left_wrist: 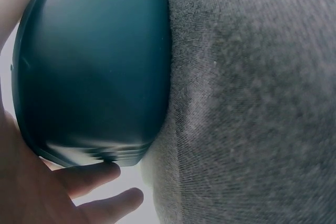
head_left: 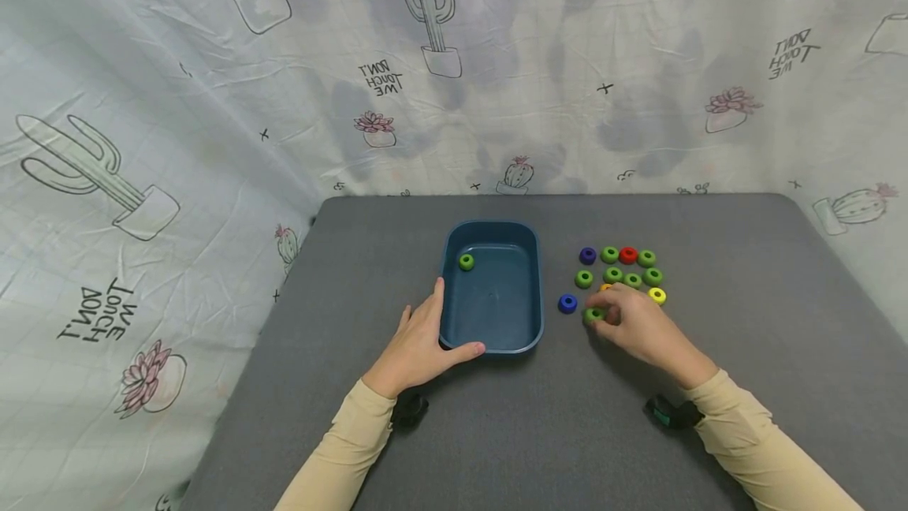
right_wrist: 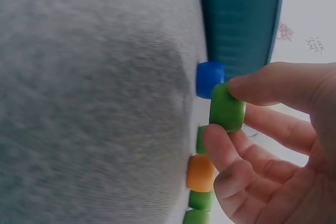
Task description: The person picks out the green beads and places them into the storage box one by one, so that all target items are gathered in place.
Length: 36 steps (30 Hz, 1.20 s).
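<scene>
A dark blue plastic tray (head_left: pixel 500 302) stands on the grey table, with one green ring (head_left: pixel 466 262) inside near its left wall. My left hand (head_left: pixel 418 345) lies against the tray's near left corner, fingers extended along the left side and thumb over the near rim. In the left wrist view, fingertips (left_wrist: pixel 102 174) touch the tray's outer wall (left_wrist: pixel 100 66). My right hand (head_left: pixel 641 330) pinches a green ring (right_wrist: pixel 228 109) between thumb and fingers, just off the table. Close by sit a blue ring (head_left: pixel 567 303) and an orange ring (right_wrist: pixel 200 173), the latter partly hidden in the head view.
Several more rings lie in loose rows right of the tray: mostly green (head_left: pixel 613 275), plus a dark blue one (head_left: pixel 587 255), a red one (head_left: pixel 628 255) and a yellow one (head_left: pixel 656 295). A patterned cloth (head_left: pixel 496 101) hangs behind the table (head_left: pixel 709 259).
</scene>
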{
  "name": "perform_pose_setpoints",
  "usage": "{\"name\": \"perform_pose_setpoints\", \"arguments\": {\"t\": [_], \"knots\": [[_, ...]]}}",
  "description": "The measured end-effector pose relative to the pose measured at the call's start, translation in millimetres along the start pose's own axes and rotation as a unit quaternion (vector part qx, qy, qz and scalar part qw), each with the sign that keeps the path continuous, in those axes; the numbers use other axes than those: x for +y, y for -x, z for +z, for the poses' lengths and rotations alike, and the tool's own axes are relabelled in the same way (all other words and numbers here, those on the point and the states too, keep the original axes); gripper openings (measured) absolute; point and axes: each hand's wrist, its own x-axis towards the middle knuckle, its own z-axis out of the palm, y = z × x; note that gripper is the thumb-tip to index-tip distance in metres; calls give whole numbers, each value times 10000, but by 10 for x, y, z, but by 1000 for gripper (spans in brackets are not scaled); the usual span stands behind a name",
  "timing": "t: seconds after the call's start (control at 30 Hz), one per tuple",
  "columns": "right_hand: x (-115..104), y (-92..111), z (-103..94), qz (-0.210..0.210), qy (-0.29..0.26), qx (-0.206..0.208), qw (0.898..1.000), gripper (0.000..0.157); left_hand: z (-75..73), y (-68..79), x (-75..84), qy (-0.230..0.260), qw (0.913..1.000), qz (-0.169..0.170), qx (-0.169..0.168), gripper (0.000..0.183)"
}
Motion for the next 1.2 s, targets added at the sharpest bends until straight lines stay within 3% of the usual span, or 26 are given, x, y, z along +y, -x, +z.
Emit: {"name": "perform_pose_setpoints", "arguments": {"t": [0.6, 1.2], "knots": [[-239, -119, -140, -226, 23, 415, 9989, 26, -21, 32, -7, 0, 10000, 15, -26, 127], [-585, -416, -196, -416, -130, 203, 9988, 24, -13, 29, -20, 26, 10000, -19, -6, 128]]}}
